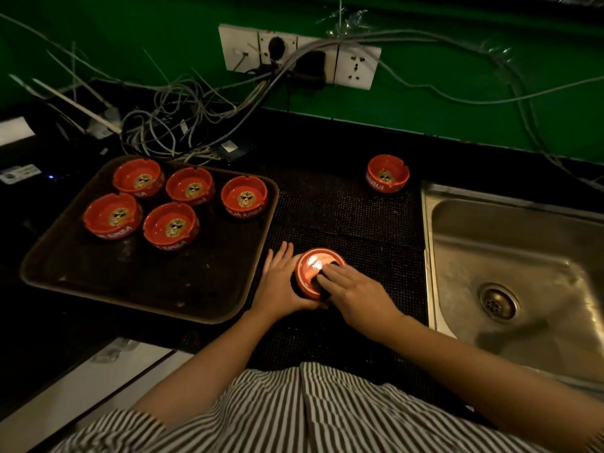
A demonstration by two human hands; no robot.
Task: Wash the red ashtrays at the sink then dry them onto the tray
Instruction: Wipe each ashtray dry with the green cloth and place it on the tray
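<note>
While five red ashtrays sit upright on the brown tray (65, 256) at the left of the frame, a sixth lies upside down on the black mesh mat (343, 204) at lower centre, its glossy base catching the light. This upturned ashtray (318, 266) is held between both hands. The left hand (282, 282) cups its left side, fingers fairly straight along the wall and thumb curled under the near edge. The right hand (356, 291) rests on top from the right, fingers bent and pressing a dark cloth or pad (322, 286), mostly hidden, against the red surface.

On the tray, the ashtrays stand in two rows near its far half: three behind (139, 178) (190, 188) (244, 197) and two in front (112, 215) (170, 225). Each shows a gold emblem of a face with sunglasses inside, and white lettering on the outer wall; "RUMBA" can be read on the front ones, and "AJA RUMBA" on the rightmost.

One more ashtray (388, 173) stands alone on the counter (327, 142) at upper right of centre, just behind the steel sink (523, 256), with lettering that reads roughly "MBARAJA".

At the top, a white socket strip (299, 55) hangs on the green wall (457, 103), with tangled grey cables (170, 125) spilling down to the upper left.
</note>
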